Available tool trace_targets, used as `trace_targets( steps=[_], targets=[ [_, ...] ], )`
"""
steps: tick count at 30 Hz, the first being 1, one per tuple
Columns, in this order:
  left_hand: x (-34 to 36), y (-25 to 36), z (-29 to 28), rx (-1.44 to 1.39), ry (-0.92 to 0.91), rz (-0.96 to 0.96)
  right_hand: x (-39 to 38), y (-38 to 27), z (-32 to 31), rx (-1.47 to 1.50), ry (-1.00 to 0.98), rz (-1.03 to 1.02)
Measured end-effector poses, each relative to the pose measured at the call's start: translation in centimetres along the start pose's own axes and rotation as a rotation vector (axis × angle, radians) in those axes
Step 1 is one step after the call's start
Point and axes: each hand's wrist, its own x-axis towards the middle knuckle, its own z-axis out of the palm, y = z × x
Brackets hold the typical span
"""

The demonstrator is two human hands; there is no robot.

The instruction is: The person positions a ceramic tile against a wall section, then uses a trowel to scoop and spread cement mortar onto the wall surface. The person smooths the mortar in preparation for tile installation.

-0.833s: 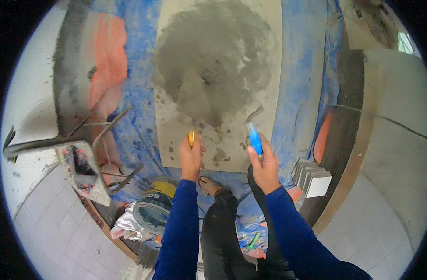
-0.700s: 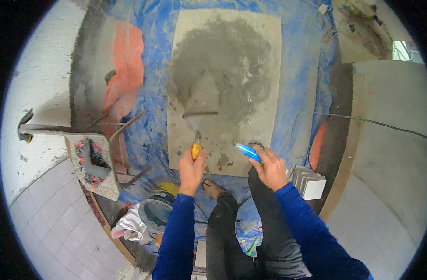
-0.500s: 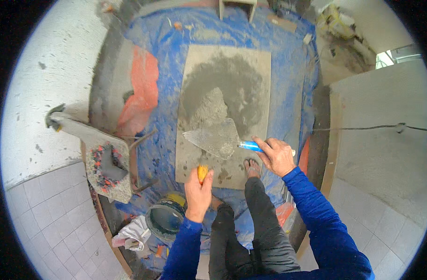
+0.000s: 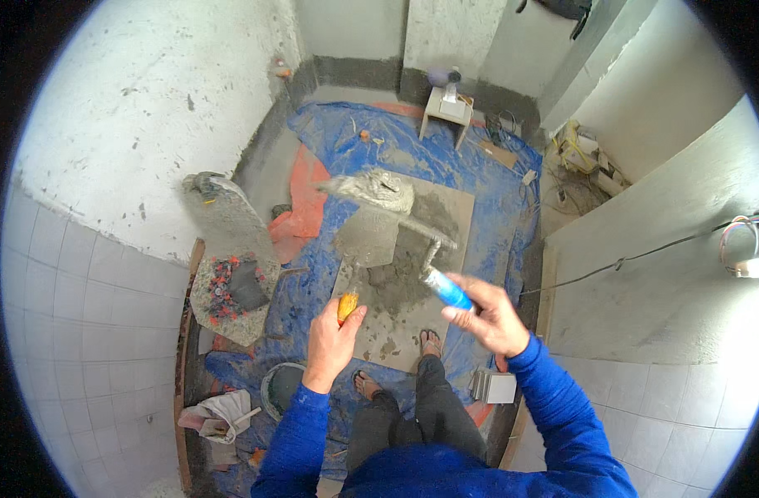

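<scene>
My left hand (image 4: 334, 344) grips a yellow trowel handle (image 4: 347, 306); its metal blade (image 4: 364, 236) is over a board (image 4: 388, 332) smeared with wet grey mortar, lying on blue tarp. My right hand (image 4: 491, 319) is closed on a blue-handled trowel (image 4: 448, 290), held up over the board. A lump of grey mortar (image 4: 379, 189) sits on its long blade, which is blurred by motion and partly overlaps the left trowel in view. My bare feet in sandals stand at the board's near edge, below my hands.
A stone slab with red spacers (image 4: 222, 319) leans at left, near a bucket (image 4: 275, 382) and white sack (image 4: 213, 419). Stacked tiles (image 4: 500, 387) sit at right. A small stool (image 4: 446, 116) stands at the back. Tiled walls flank me; a cable (image 4: 583, 278) crosses the right one.
The view has tilted up to show the back walls. The right trowel has lifted and turned, now carrying mortar. My left hand still holds the yellow trowel.
</scene>
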Motion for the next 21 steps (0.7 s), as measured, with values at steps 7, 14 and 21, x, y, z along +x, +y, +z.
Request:
trace_targets(
  steps=[7,14,21],
  targets=[
    [-3.8,1.3,-4.1,-0.251,-0.190,-0.256,-3.4,-0.9,6.2,0.852,-0.114,0.777],
    [-5.8,-1.2,-5.0,0.109,-0.068,-0.193,-2.9,-1.8,2.3,0.440,0.023,0.442],
    [-5.8,2.0,-3.1,0.359,0.081,-0.272,2.8,2.8,-0.7,-0.364,-0.142,0.243]
  ],
)
